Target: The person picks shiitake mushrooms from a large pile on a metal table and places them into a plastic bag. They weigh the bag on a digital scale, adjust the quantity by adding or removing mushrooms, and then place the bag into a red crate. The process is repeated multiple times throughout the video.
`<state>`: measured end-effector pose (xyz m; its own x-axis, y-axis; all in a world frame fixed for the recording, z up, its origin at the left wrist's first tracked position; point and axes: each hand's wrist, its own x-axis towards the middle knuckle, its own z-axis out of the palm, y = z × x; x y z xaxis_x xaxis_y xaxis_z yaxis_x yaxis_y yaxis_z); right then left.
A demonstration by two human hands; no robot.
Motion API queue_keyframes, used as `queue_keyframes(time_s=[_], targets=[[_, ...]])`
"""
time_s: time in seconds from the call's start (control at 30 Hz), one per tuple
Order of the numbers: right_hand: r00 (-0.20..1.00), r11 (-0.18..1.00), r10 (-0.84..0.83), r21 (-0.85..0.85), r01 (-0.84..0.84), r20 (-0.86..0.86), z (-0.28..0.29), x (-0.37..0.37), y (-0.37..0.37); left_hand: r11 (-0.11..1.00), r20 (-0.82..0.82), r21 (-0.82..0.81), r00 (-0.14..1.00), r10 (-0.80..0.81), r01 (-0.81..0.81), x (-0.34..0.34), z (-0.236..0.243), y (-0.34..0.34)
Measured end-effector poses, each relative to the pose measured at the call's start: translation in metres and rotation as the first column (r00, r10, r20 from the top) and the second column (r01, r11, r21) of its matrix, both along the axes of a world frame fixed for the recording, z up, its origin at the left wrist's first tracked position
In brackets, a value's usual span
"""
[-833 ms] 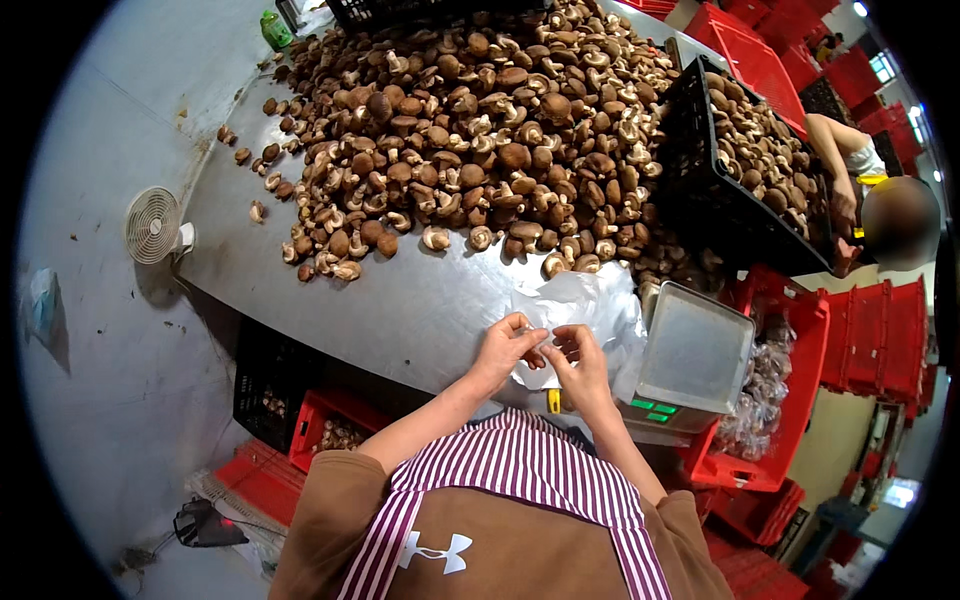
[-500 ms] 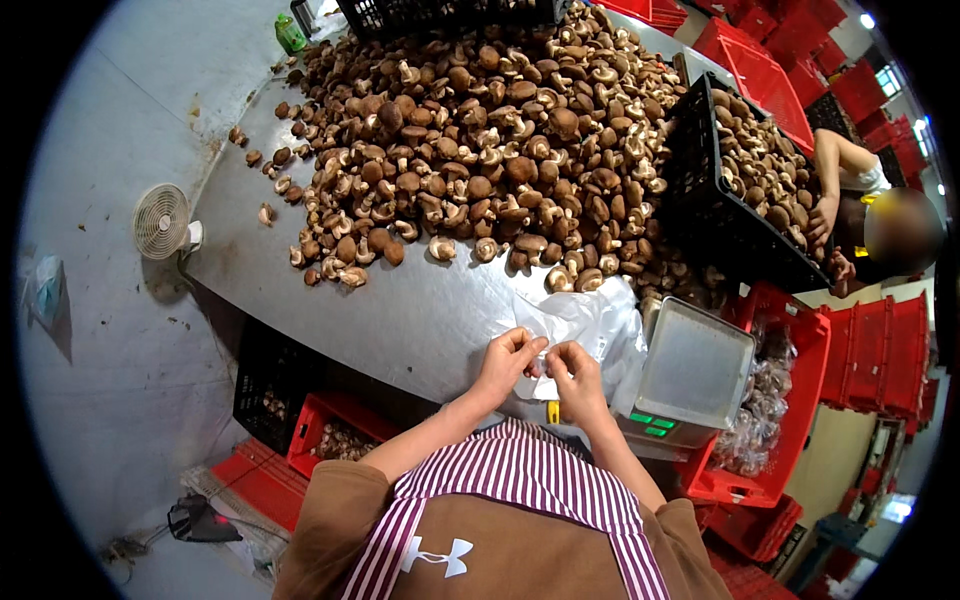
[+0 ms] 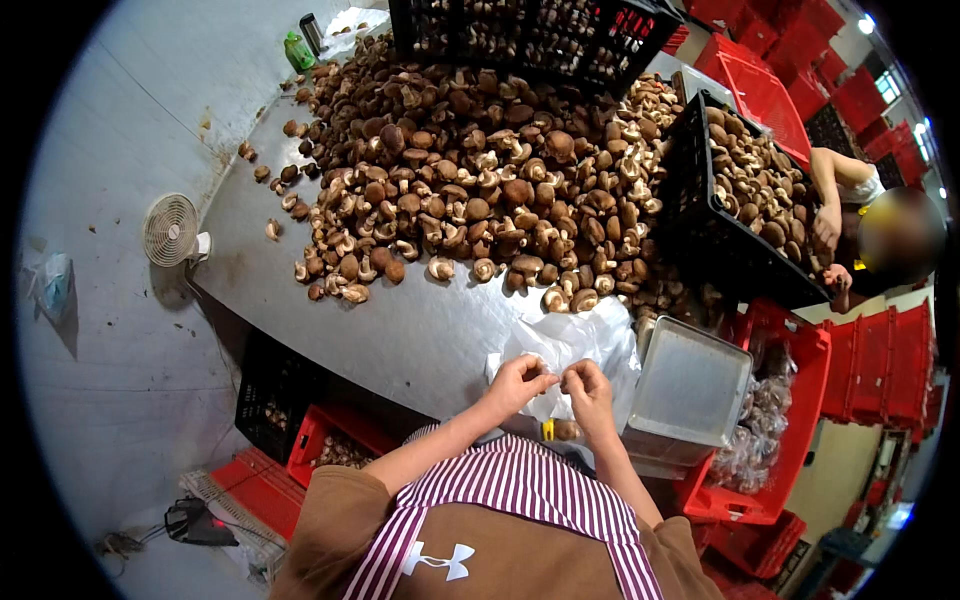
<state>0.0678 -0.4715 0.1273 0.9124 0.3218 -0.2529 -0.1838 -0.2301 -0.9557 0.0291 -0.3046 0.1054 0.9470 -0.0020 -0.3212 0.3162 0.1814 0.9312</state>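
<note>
My left hand point(image 3: 522, 384) and my right hand point(image 3: 590, 392) are close together over the table's front edge, fingertips pinched on a thin, whitish plastic bag point(image 3: 592, 338). The bag lies crumpled on the metal table point(image 3: 375, 345) just beyond my fingers. Beyond it spreads a large heap of brown shiitake mushrooms point(image 3: 470, 190), several of them loose along its near edge. A weighing scale point(image 3: 692, 380) with a bare metal pan stands right of my right hand. Something small and yellow point(image 3: 547, 430) sits at the table edge below my hands.
A black crate point(image 3: 540, 45) of mushrooms is tipped at the heap's far side. Another full black crate point(image 3: 690, 190) stands right, with a co-worker's hands point(image 3: 828, 230) at its rim. A red crate point(image 3: 800, 440) holds bagged mushrooms. A fan point(image 3: 172, 230) is left.
The black crate at the back now shows more of itself, lower and farther right, over the heap. My hands remain pinched on the bag, slightly lower in view.
</note>
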Motion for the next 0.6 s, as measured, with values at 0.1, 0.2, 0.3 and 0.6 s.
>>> queue_keyframes(time_s=[0.1,0.2,0.3,0.6], targets=[[0.981,0.963,-0.171,0.195,0.185,-0.090,0.011,0.010,-0.002,0.983,0.023,0.173,0.998,0.055,-0.058,-0.002,-0.013,0.004],[0.983,0.960,-0.087,0.249,0.125,-0.159,0.021,0.022,-0.009,0.992,-0.035,0.102,0.997,0.072,-0.068,-0.005,-0.014,0.014],[0.983,0.983,0.165,-0.068,-0.170,-0.075,0.018,0.016,-0.002,0.999,-0.060,-0.009,0.998,0.032,-0.033,-0.003,-0.004,0.014],[0.932,0.927,0.003,0.350,0.133,-0.362,0.012,0.014,0.010,0.982,-0.029,0.174,0.996,0.083,-0.077,-0.010,-0.003,0.021]])
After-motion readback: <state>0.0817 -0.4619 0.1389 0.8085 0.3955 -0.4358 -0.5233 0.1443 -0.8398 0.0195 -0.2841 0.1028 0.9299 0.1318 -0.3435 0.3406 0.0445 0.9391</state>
